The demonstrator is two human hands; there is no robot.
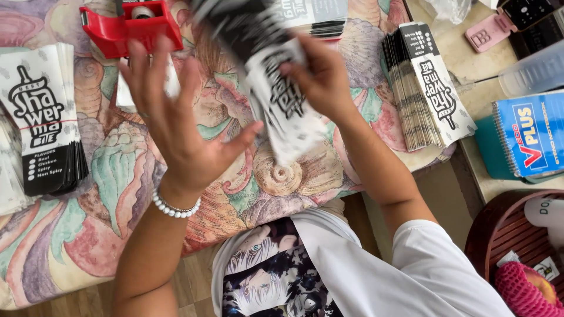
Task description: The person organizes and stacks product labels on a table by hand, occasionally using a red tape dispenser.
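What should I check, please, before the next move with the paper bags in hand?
1. Right hand grips the bags: ok.
2. Left hand free, open, apart from the bags: ok.
3. Bags in hand sharp enough to count: not ok, blurred.
4. Left stack banded and flat on the cloth: ok.
5. Right stack fully on the cloth: cannot tell, it lies at the edge.
6. Tape dispenser apart from both hands: ok.

A cushion with a pastel shell pattern (123,176) carries two stacks of black-and-white paper sleeves, one left (44,117), one right (426,85), and a red tape dispenser (126,29).
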